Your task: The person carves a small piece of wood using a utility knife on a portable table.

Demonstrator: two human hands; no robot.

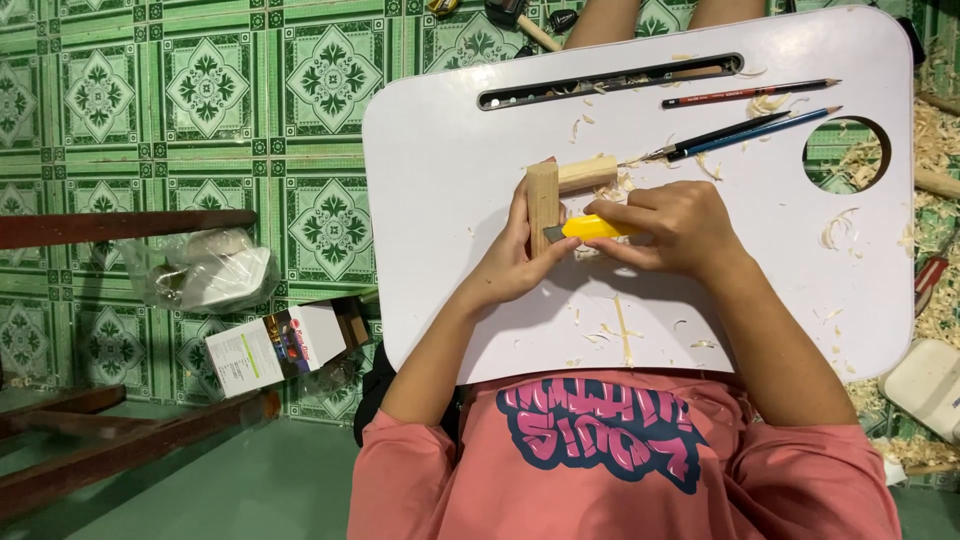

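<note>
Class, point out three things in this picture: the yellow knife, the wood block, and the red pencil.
Yellow knife (592, 227), head view, on its yellow handle.
Wood block (542, 200), head view, on the upright piece's front face.
Red pencil (745, 93), head view, mid-shaft.

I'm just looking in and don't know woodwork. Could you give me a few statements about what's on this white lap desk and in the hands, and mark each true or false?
1. The right hand holds a yellow knife. True.
2. The left hand grips a wood block. True.
3. The knife's blade points away from the block. False: the blade tip meets the block's side.
4. Three pencils lie on the desk beyond the hands. True.
5. The desk is free of shavings. False: pale shavings are scattered over it.
6. The floor is plain grey. False: it has green patterned tiles.
</note>
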